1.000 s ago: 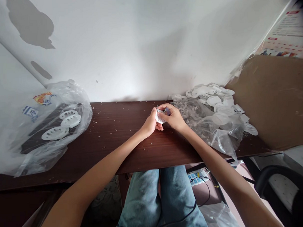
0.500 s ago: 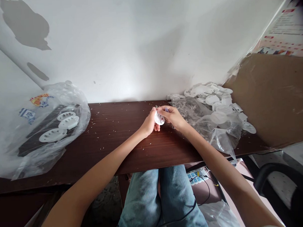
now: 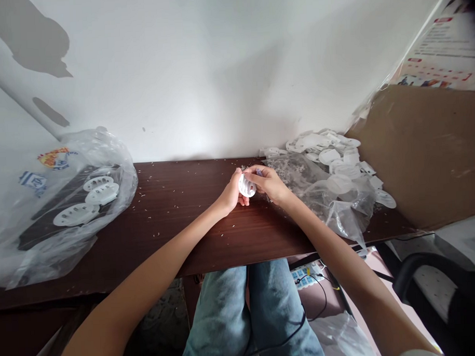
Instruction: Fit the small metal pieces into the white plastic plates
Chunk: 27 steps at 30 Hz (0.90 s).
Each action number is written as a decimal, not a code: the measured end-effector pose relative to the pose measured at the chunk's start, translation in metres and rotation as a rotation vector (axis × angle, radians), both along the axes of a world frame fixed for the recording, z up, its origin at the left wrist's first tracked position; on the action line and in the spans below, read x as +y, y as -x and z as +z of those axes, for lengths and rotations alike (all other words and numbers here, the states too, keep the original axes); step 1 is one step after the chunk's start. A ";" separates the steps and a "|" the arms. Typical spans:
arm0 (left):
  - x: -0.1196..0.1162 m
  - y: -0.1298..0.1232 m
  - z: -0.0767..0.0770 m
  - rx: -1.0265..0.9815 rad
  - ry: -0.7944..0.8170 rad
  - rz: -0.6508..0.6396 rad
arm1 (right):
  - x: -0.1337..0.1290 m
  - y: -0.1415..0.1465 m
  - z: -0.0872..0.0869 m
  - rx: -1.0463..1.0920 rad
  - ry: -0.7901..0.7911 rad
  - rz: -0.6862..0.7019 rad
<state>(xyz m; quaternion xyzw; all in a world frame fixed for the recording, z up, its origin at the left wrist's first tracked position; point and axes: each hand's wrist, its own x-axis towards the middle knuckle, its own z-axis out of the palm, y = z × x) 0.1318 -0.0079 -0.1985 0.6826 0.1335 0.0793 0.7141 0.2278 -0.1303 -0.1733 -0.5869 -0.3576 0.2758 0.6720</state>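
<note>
My left hand point(image 3: 231, 193) and my right hand point(image 3: 269, 183) meet above the dark wooden table point(image 3: 193, 236). The left hand grips a white slotted plastic disc point(image 3: 246, 186) by its edge, with the slots facing me. The right fingertips press against the disc's other side and pinch a small purple piece point(image 3: 258, 172). Its shape is too small to make out.
A transparent bag point(image 3: 120, 177) at the left holds a dark board and several slotted discs point(image 3: 75, 215). Several white plastic pieces point(image 3: 328, 155) lie heaped on another transparent bag point(image 3: 340, 205) at the right. Small pale specks dot the table. Cardboard point(image 3: 427, 150) stands beyond it.
The disc has turned in my hands, and its slots now face me. The whole view has drifted slightly, so the objects on the table sit further left in the picture.
</note>
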 end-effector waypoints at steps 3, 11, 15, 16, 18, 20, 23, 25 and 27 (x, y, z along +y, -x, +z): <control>0.002 0.000 0.003 0.011 0.032 -0.019 | 0.000 0.000 -0.001 -0.071 -0.019 -0.020; 0.012 0.003 0.012 -0.101 0.033 0.100 | 0.003 -0.003 -0.005 0.038 -0.122 -0.059; 0.010 0.003 0.011 -0.184 0.118 0.130 | 0.006 -0.004 -0.009 0.047 -0.139 -0.155; 0.009 0.003 0.011 -0.189 0.163 0.109 | 0.007 -0.005 -0.010 0.026 -0.145 -0.188; 0.007 0.003 0.012 -0.173 0.239 0.064 | 0.007 -0.005 -0.010 -0.060 -0.170 -0.256; 0.005 0.003 0.014 -0.135 0.282 0.044 | 0.006 -0.006 -0.010 -0.182 -0.191 -0.312; 0.004 0.004 0.018 -0.115 0.280 0.062 | 0.005 -0.007 -0.008 -0.314 -0.171 -0.358; 0.003 0.005 0.019 -0.146 0.263 0.090 | 0.004 -0.008 -0.008 -0.345 -0.160 -0.366; 0.003 0.005 0.019 -0.174 0.257 0.110 | 0.004 -0.010 -0.010 -0.361 -0.147 -0.360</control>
